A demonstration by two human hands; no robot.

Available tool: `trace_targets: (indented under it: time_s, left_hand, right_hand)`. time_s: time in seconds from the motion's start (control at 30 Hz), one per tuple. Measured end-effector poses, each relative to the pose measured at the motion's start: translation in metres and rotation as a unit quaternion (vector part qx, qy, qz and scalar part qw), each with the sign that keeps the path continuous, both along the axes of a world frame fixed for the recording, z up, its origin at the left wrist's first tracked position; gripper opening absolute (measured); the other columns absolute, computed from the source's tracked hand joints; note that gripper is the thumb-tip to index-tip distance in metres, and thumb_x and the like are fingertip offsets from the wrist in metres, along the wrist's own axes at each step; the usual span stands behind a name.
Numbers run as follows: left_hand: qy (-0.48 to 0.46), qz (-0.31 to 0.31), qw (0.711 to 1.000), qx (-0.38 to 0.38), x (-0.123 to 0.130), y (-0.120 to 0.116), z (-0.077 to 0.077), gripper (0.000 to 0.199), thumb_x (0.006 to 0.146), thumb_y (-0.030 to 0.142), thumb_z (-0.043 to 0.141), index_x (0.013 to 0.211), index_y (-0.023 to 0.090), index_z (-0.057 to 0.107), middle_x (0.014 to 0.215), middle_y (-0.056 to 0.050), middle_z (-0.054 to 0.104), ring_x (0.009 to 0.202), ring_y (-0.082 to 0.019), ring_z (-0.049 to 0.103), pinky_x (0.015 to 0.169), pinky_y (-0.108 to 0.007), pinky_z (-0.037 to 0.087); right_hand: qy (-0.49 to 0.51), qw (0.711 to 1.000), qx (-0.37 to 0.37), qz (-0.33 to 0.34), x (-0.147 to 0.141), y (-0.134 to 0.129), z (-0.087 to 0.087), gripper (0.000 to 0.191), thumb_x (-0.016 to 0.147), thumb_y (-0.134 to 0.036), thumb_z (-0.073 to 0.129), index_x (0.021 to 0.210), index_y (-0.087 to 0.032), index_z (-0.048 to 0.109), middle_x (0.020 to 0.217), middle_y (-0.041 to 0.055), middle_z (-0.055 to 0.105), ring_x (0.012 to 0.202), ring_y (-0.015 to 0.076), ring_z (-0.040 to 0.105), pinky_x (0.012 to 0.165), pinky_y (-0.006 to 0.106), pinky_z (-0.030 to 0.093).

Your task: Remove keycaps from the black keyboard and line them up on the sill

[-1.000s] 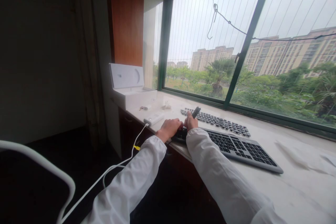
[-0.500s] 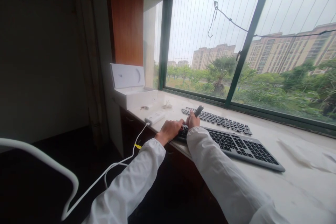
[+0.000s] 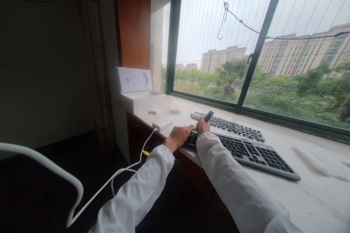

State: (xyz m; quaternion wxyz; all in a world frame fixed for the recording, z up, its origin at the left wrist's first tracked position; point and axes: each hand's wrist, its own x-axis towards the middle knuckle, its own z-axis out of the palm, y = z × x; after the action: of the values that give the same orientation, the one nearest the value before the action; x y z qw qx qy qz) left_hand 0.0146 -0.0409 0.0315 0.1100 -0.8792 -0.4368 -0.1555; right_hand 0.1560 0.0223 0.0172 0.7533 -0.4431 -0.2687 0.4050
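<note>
A dark grey keyboard [image 3: 269, 160] with black keys lies along the front of the white counter. At its left end my left hand [image 3: 179, 137] is closed, its fingers curled on the keyboard's edge and the thumb reaching toward my right hand. Close beside it, above the left keys, my right hand [image 3: 202, 126] is wrapped round a slim black tool [image 3: 209, 115] that looks like a small brush. Its jagged end points up and away; its lower end is hidden by my hands. Behind the keyboard lie rows of loose black keycaps [image 3: 235, 126].
An open white box [image 3: 142, 102] stands at the counter's left end. Near it lie a small metallic item [image 3: 152, 112], crumpled white scraps [image 3: 175, 109] and a white power strip [image 3: 162, 122] with a cable [image 3: 124, 169]. A clear plastic bag [image 3: 314, 160] lies right. The window [image 3: 210, 51] is behind.
The whole view has shifted slightly, so everything sits a little further right and lower. Both hands keep nearly the same position and hold.
</note>
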Motion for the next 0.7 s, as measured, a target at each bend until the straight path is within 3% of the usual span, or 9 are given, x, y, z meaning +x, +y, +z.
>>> trace_targets:
  time_s: [0.37, 0.7]
  left_hand:
    - [0.003, -0.023, 1.000, 0.015, 0.0020, 0.0012, 0.0023, 0.036, 0.090, 0.029, 0.053, 0.124, 0.021, 0.043, 0.096, -0.010, 0.069, 0.088, -0.026, 0.068, 0.075, -0.035, 0.050]
    - [0.013, -0.013, 1.000, 0.005, 0.0040, 0.0070, 0.0017, 0.029, 0.096, 0.023, 0.039, 0.124, 0.019, 0.041, 0.101, -0.012, 0.067, 0.091, -0.022, 0.067, 0.075, -0.032, 0.051]
  right_hand:
    - [-0.017, 1.000, -0.002, -0.001, -0.0022, 0.0003, 0.0001, 0.043, 0.078, -0.040, 0.062, 0.052, -0.025, 0.030, 0.037, -0.0085, 0.026, 0.028, 0.0090, 0.028, 0.028, 0.025, 0.021]
    - [-0.013, 1.000, -0.003, 0.023, -0.0028, 0.0000, -0.0015, 0.041, 0.076, -0.038, 0.062, 0.054, -0.025, 0.031, 0.037, -0.0087, 0.027, 0.029, 0.0091, 0.027, 0.028, 0.025, 0.021]
